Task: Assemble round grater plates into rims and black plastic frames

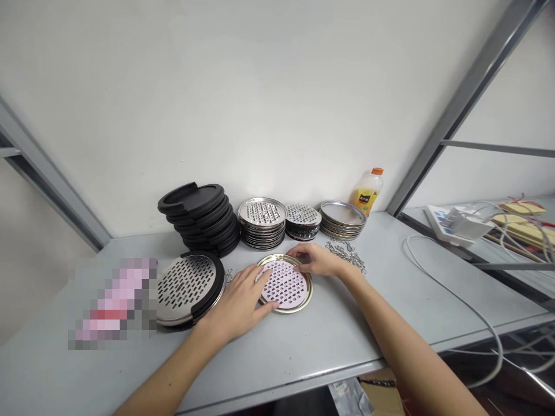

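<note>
A round grater plate [284, 286], pale pinkish with rows of holes, lies inside a shallow gold-coloured metal dish [295, 309] on the table. My left hand [240, 303] rests at its left side, fingers and thumb spread, fingertips touching the plate and the dish's rim. On the far right side, my right hand [318, 259] has bent fingers and thumb closed about the dish's rim. To the left of my left hand sits a slotted metal disc [186, 286] with a black collar partly around it.
Along the wall stand stacks of black rings [197, 214], grater plates [262, 222], more grater plates [303, 222] and plain metal lids [343, 219]. Metal chains or hooks [347, 254] lie near my right forearm. A bottle [368, 190] stands behind; a white cable [455, 289] crosses the right side.
</note>
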